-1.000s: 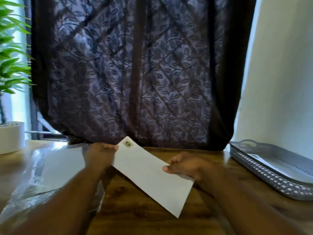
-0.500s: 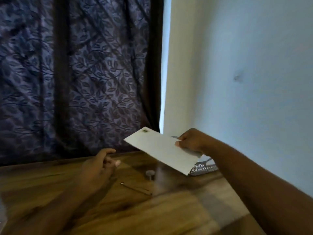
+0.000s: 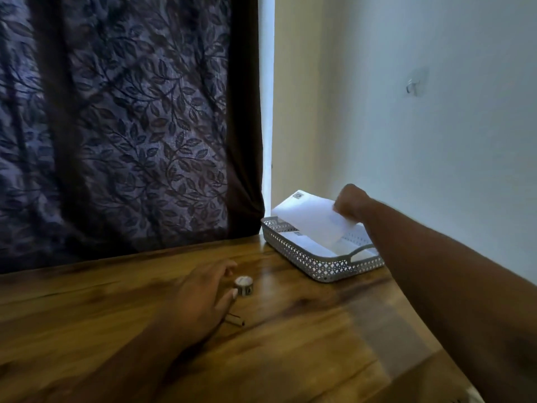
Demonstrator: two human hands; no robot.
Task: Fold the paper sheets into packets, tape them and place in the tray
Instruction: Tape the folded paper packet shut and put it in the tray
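Observation:
A white folded paper packet [image 3: 308, 215] with a small sticker at its far corner hangs tilted over the grey perforated tray [image 3: 305, 261], and my right hand [image 3: 350, 202] pinches its right end. Another white packet [image 3: 308, 247] lies inside the tray. On the wooden table, my left hand [image 3: 203, 298] rests with relaxed fingers and holds nothing, just left of a small roll of tape [image 3: 243, 285].
A thin dark stick-like object [image 3: 235, 320] lies on the table by my left hand. The tray sits at the table's far right corner against a pale wall. A dark leaf-patterned curtain [image 3: 125, 126] hangs behind the table.
My left hand let go of the packet and dropped to the table. My right hand carried the packet rightward over the tray. The view swung right.

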